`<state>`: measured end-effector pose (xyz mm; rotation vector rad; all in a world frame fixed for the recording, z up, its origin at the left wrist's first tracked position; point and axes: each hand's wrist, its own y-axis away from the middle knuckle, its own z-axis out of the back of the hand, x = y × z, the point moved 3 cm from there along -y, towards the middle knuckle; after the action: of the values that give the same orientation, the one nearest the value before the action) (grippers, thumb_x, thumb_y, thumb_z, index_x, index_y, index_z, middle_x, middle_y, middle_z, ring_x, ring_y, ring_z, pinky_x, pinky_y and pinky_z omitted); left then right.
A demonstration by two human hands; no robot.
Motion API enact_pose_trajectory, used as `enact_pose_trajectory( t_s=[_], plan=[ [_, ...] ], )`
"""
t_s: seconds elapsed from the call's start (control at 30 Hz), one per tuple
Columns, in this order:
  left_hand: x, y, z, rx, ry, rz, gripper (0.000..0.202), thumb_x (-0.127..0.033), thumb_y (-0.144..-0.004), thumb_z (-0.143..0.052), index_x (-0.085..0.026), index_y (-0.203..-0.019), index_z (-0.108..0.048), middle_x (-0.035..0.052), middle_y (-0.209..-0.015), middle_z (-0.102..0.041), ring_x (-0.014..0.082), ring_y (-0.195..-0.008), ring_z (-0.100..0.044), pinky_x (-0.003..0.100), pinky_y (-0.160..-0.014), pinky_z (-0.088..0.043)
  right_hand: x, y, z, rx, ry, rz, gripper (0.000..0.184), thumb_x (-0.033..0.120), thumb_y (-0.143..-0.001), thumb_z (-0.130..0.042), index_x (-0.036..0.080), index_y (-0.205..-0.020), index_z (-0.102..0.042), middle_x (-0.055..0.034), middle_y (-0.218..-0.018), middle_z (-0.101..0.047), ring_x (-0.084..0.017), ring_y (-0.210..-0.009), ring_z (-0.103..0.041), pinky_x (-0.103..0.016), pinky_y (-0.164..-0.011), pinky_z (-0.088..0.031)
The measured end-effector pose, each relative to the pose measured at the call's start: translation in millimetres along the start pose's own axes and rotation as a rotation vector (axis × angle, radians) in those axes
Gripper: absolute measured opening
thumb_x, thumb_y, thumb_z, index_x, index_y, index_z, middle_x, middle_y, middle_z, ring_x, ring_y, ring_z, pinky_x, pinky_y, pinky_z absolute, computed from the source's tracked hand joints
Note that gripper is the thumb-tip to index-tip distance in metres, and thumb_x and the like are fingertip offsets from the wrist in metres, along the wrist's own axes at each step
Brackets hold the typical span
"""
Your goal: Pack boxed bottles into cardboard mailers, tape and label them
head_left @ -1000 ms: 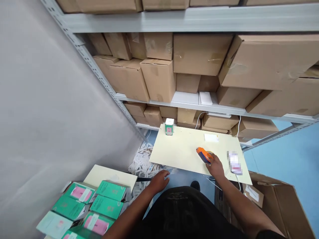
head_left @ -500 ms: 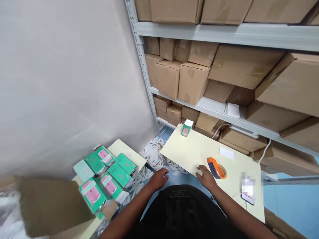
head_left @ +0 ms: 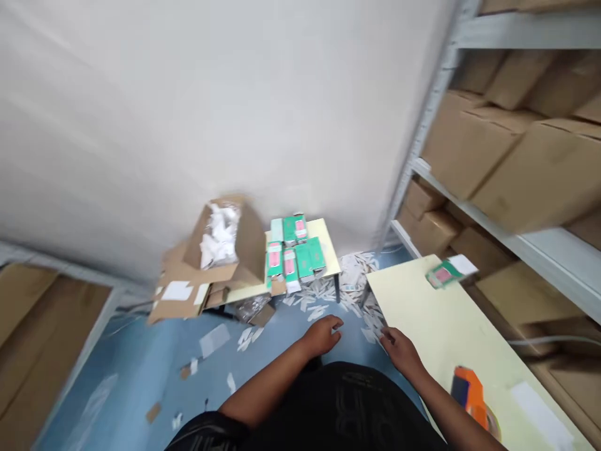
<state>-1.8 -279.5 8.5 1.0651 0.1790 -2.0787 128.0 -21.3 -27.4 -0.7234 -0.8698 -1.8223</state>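
My left hand (head_left: 323, 335) hangs in front of my body above the blue floor, fingers loosely curved and thumb apart, with nothing in it. Level with it, my right hand (head_left: 399, 351) is also empty, its fingers half bent beside the edge of the right-hand table (head_left: 413, 300). An orange and dark blue tape dispenser (head_left: 471, 394) lies on that table, close to my right forearm. At the table's far end is a green box with a pink panel and a raised white flap (head_left: 444, 274). Several similar green boxes (head_left: 304, 260) rest on the other table by the wall.
An open carton (head_left: 251, 241) filled with white pieces stands on the wall-side table (head_left: 331, 241). Scraps of paper (head_left: 354, 275) litter the floor between the tables. Shelves of cartons (head_left: 530, 169) rise at right; another large carton (head_left: 42, 344) is at left.
My view has swung left, bringing the wall-side table, the open carton and more floor into sight. Both hands remain empty in front of me.
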Motion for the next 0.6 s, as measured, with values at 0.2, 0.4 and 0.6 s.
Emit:
enact_pose_trajectory(
  t_s=[0.2, 0.4, 0.6],
  plan=[
    [43.1, 91.6, 48.1, -0.289, 0.09, 0.159, 0.027, -0.025, -0.085, -0.061, -0.022, -0.11, -0.07, 0.0058, -0.104, -0.071, 0.0204, -0.094, -0.067, 0.032, -0.087, -0.053, 69.5, -30.2, -61.6, 0.177, 0.013, 0.159, 0.037, 0.054, -0.085, -0.057, 0.025, -0.099, -0.076, -0.0093, -0.109, -0.078, -0.032, -0.104, -0.072, -0.043, -0.094, -0.055],
    [114.2, 182.7, 104.7, -0.495, 0.203, 0.27, 0.026, -0.025, -0.085, -0.062, -0.02, -0.109, -0.071, 0.0073, -0.108, -0.072, 0.0211, -0.097, -0.068, 0.032, -0.09, -0.054, 149.0, -28.2, -157.2, 0.331, 0.047, 0.264, 0.038, 0.056, -0.086, -0.055, 0.025, -0.093, -0.076, -0.0077, -0.097, -0.079, -0.032, -0.095, -0.074, -0.041, -0.086, -0.056],
    [218.8, 271.5, 186.4, -0.737, 0.222, 0.363, 0.017, -0.029, -0.088, -0.061, -0.021, -0.1, -0.071, 0.005, -0.097, -0.074, 0.0208, -0.09, -0.068, 0.033, -0.086, -0.054, 229.8, -13.7, -265.5, 0.4, 0.067, 0.302, 0.039, 0.059, -0.087, -0.055, 0.024, -0.083, -0.073, -0.006, -0.083, -0.076, -0.03, -0.084, -0.071, -0.037, -0.078, -0.054]
  ],
)
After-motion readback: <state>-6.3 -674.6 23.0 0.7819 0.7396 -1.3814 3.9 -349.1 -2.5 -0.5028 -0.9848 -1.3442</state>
